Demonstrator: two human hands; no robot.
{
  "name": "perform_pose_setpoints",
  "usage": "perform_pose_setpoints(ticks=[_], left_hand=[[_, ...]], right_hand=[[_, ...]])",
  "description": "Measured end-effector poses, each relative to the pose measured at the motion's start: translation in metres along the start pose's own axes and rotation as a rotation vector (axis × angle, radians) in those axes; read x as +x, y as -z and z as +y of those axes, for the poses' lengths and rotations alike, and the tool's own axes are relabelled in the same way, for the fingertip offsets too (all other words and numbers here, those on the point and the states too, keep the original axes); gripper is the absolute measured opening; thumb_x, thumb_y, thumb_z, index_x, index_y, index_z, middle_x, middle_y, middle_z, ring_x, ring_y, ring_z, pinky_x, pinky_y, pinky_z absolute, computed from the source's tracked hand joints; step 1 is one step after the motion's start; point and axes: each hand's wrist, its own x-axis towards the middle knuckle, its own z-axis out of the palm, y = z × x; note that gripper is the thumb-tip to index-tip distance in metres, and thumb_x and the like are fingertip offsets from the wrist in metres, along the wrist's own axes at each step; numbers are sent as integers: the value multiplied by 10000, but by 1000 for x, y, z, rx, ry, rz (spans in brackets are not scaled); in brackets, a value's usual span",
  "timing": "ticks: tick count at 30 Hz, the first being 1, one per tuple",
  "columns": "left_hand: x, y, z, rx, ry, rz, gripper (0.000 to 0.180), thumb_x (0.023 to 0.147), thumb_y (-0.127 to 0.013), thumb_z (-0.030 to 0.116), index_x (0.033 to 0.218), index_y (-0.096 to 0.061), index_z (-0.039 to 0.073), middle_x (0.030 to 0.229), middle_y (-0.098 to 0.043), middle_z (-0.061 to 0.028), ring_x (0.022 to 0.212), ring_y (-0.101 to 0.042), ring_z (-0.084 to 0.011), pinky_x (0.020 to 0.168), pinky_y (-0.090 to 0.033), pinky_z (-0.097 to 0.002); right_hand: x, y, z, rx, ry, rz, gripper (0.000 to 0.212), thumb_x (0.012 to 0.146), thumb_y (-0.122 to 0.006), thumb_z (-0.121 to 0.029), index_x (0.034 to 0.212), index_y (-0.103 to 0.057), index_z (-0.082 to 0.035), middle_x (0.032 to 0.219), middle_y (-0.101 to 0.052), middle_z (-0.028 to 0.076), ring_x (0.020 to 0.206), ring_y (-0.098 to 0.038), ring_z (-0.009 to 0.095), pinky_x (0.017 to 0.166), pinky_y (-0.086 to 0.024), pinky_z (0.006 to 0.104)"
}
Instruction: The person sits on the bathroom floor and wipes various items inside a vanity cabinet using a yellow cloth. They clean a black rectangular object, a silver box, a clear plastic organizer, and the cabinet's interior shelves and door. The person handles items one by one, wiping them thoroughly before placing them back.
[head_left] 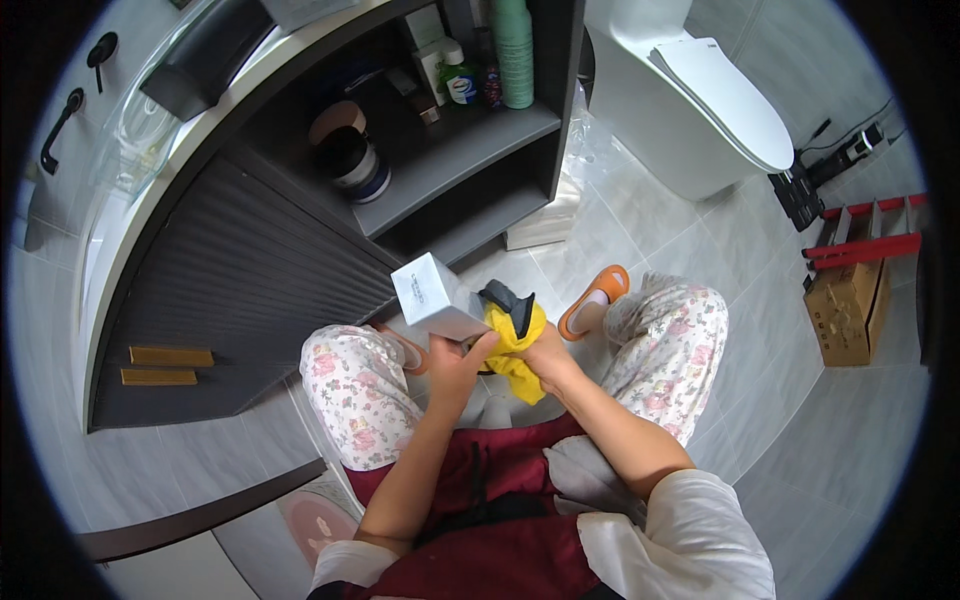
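In front of my lap, my left hand grips a white box from below, tilted up and to the left. My right hand is closed on a yellow cloth with a dark grey part at its top. The cloth is bunched against the right side of the box, and its lower end hangs down between my wrists. Some fingers of my right hand are hidden by the cloth. Both hands are near the lower corner of the open cabinet shelves.
Bottles, including a green spray can, and a dark round jar stand on the upper shelf. A dark ribbed cabinet door with gold handles is at left. A toilet stands far right, with a cardboard box and red-framed ladder nearer.
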Motion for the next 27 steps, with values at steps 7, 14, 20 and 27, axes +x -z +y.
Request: perform_pose_setpoints(ticks=[7,14,20,27], left_hand=[[31,-22,-35,-97,334,-67,466,917,-501,223,1305,-293,70,1200,-465,-68,1115,-462,-187,951,-375,-335],[100,-51,-94,-544,463,-236,679,860,-312,590,1340,-312,111,1364,-392,-99,1203,-410,-243,1015,-336,-411],[163,-61,-137,-880,580,-280,680,865,-338,588,1266,-367,41,1265,-447,-203,1050,-496,-365,904,-464,-417],[191,-98,-150,-899,698,177,590,917,-428,430,1144,-363,-111,1281,-344,-284,1152,-429,-403,972,-436,-404]], right_hand=[[-6,47,-11,-783,477,237,298,693,-709,-188,941,-622,-48,867,-653,126,818,-640,264,699,-498,327],[-3,72,-36,-652,681,320,287,659,-718,-191,865,-604,-26,800,-632,152,757,-623,327,651,-493,359],[-16,90,-68,-261,645,235,260,708,-692,-63,939,-593,4,862,-638,54,792,-604,138,705,-474,275],[-27,112,-87,-31,613,245,310,697,-701,-50,976,-576,3,910,-630,56,824,-592,131,734,-469,268]])
